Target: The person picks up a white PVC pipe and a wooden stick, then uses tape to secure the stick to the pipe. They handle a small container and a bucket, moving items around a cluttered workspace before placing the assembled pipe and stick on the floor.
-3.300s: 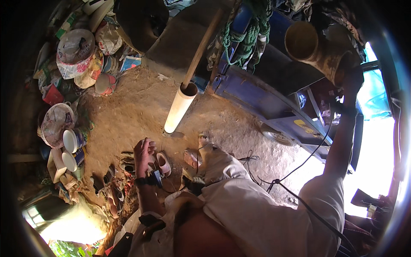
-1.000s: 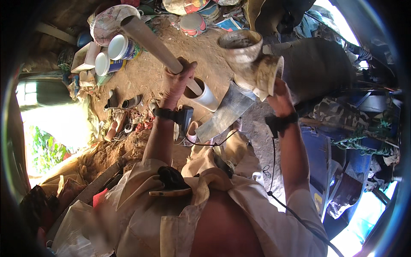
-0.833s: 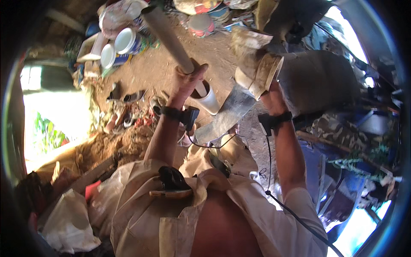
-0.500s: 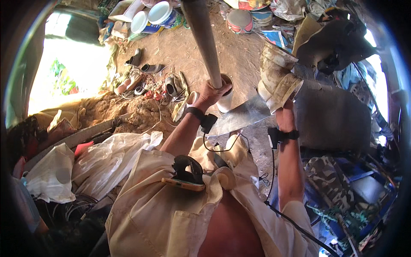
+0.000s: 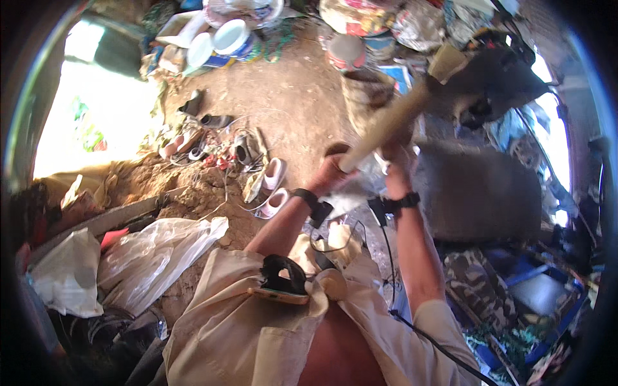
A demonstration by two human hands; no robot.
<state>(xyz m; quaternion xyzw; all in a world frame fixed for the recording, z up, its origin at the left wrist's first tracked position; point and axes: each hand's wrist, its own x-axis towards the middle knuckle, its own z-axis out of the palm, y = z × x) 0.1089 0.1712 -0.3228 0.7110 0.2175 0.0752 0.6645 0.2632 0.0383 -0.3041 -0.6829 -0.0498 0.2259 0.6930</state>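
Note:
My left hand [image 5: 328, 175] is closed round the end of a long pale pole [image 5: 396, 121], which slants up and to the right and is smeared by motion. Just beyond those fingers shows the dark round mouth of a white pipe [image 5: 336, 149]; whether the hand grips it too is unclear. My right hand [image 5: 398, 168] is closed on the near end of a dirt-stained white pipe fitting [image 5: 364, 96], wide-mouthed at its far end. The pole crosses in front of the fitting and hides its middle. Both wrists wear black straps with small devices.
Pale slip-on shoes [image 5: 275, 174] and other footwear lie left of my hands on the dirt floor. White buckets [image 5: 232, 38] stand at the far left. To the right is a large dark block-like thing [image 5: 479, 186]. Clear plastic sheeting [image 5: 161, 251] lies near left.
The pole has swung from upright to a slant toward the right, now crossing the pipe fitting. My right hand and the fitting have moved left, closer to my left hand.

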